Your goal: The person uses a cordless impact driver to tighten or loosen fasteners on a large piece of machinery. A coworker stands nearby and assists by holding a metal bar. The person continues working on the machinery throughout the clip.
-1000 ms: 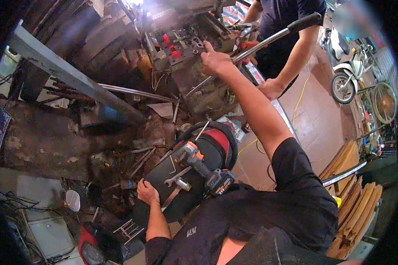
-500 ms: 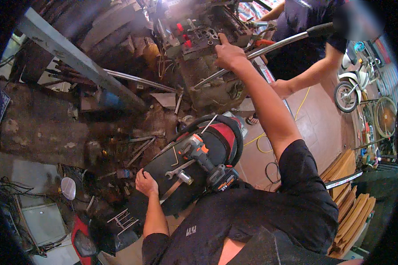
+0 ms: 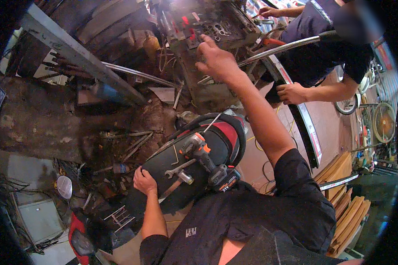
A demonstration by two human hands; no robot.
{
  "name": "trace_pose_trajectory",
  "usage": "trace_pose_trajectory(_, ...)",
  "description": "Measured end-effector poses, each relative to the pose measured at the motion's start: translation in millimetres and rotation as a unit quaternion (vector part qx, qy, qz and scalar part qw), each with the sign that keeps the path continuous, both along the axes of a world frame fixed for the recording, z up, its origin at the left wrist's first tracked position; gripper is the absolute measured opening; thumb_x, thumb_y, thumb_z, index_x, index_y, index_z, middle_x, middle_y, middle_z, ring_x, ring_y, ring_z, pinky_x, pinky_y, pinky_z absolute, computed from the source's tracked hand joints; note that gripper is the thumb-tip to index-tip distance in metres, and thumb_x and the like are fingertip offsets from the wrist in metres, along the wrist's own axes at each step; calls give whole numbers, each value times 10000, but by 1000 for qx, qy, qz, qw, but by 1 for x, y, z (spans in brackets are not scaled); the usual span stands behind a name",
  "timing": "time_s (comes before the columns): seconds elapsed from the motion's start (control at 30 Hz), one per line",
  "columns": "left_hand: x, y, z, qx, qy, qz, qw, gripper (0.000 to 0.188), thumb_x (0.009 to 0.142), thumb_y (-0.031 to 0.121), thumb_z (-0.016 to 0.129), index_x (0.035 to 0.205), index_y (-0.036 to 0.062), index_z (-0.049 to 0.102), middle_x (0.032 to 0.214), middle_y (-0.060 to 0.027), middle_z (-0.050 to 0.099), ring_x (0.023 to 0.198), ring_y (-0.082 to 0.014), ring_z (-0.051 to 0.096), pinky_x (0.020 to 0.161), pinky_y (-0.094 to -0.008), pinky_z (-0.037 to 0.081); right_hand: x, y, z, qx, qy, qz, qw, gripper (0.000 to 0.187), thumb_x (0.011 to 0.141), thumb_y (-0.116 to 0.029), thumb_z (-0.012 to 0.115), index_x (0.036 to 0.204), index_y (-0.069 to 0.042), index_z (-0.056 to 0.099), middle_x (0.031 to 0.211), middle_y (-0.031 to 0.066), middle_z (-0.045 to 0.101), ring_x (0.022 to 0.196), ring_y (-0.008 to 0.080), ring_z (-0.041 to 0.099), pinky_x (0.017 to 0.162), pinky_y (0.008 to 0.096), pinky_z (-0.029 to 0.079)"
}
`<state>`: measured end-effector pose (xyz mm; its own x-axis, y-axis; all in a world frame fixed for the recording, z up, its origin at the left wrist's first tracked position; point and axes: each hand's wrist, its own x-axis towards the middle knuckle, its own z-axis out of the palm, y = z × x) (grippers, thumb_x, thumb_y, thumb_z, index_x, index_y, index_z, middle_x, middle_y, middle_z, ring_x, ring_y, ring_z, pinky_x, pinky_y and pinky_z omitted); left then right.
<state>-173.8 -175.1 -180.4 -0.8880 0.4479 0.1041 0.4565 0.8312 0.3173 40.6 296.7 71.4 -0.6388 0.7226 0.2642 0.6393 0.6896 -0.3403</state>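
Reaching up and forward in the head view, the right hand (image 3: 219, 62) has moved closer to the grimy engine block (image 3: 208, 33) than it was a second ago. Its fingers now curl over the block's top face, touching it; whether they pinch anything small I cannot tell. The whole scene has also slid down the picture, so the head has tipped toward the block, which suggests attention is on that part. The left hand (image 3: 143, 180) has stayed put, closed over the edge of the black seat (image 3: 208, 143).

On the seat lie one cordless drill (image 3: 208, 161), one spanner (image 3: 180, 168) and one hammer (image 3: 181, 180). One long chrome bar (image 3: 283, 46) runs past the block. Another person's two hands show: one (image 3: 292, 92) near the bar, one (image 3: 269, 11) at the top.
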Motion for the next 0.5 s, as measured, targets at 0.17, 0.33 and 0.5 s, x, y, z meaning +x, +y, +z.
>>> trace_pose_trajectory(0.17, 2, 1, 3, -1, 0, 6, 1000, 371, 1013, 323, 520, 1277, 134, 698, 1348, -63, 690, 1281, -326, 595, 1082, -513, 398, -16, -1, -7, 24, -103, 20, 994, 473, 888, -350, 770, 1204, -77, 547, 1688, 213, 312, 1095, 442, 710, 859, 551, 595)
trace_pose_trajectory(0.33, 2, 3, 7, -9, -22, 12, 1000, 370, 1017, 321, 521, 1284, 136, 699, 1362, -59, 683, 1291, -318, 589, 1095, -510, 384, -18, -3, -9, 29, -72, 21, 997, 443, 886, -354, 768, 1162, -67, 573, 1694, 221, 295, 1083, 436, 714, 850, 554, 597)
trace_pose_trajectory(0.5, 1, 3, 4, 4, -22, 5, 1000, 379, 1021, 323, 523, 1296, 127, 696, 1372, -66, 679, 1301, -315, 583, 1094, -509, 384, -16, -6, -16, 24, -76, 33, 996, 440, 879, -365, 779, 1146, -60, 606, 1699, 232, 279, 1069, 443, 719, 853, 552, 605)
